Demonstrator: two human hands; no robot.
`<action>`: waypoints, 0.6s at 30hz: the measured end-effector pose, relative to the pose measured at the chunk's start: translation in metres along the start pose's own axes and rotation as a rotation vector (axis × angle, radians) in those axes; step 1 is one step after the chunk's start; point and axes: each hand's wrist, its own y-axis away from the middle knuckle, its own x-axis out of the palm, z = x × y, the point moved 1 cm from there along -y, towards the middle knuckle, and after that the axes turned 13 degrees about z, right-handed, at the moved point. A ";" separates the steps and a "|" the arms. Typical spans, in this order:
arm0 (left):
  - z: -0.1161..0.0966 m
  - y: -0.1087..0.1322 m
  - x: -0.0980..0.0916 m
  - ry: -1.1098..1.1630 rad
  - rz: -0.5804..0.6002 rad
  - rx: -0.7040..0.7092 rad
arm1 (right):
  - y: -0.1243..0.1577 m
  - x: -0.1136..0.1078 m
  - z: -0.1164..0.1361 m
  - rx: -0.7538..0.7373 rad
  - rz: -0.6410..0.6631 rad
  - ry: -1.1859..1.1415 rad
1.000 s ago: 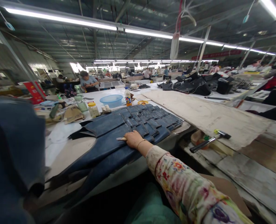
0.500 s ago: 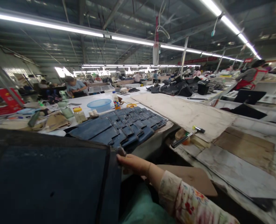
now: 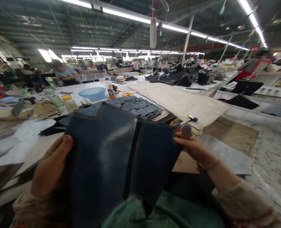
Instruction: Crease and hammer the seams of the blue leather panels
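Observation:
A large dark blue leather-like panel [image 3: 102, 158] with a black band running down it is held up in front of me, over my green-clothed lap. My left hand [image 3: 51, 167] is closed on its left edge, thumb on the near face. My right hand [image 3: 195, 150] pinches its upper right corner; a grey cover [image 3: 186, 131] sits on one of its digits. Behind the panel, overlapping dark blue pieces [image 3: 140, 107] lie in rows on the table, partly hidden by it.
A hammer [image 3: 191, 118] lies by a cream cloth-covered board [image 3: 178, 98] to the right. A blue basin [image 3: 92, 94], a bottle [image 3: 110, 89] and a yellow-lidded jar [image 3: 69, 103] stand at the back left. Black pieces [image 3: 176, 76] are heaped farther off. Other people sit in the distance.
The panel has come up and to the right in front of me, showing more of its surface. My left hand has come into view on its left edge; my right hand has moved right.

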 end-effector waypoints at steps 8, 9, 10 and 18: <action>0.052 -0.013 0.028 0.069 0.370 0.016 | 0.036 -0.005 0.159 -0.520 -0.384 1.077; 0.061 -0.015 0.030 0.058 0.374 0.014 | 0.035 -0.003 0.162 -0.517 -0.349 1.136; 0.069 -0.016 0.032 0.043 0.368 0.005 | 0.031 -0.004 0.160 -0.511 -0.299 1.186; 0.142 -0.021 0.038 -0.077 0.417 -0.231 | -0.007 -0.025 0.110 -0.322 -0.053 1.305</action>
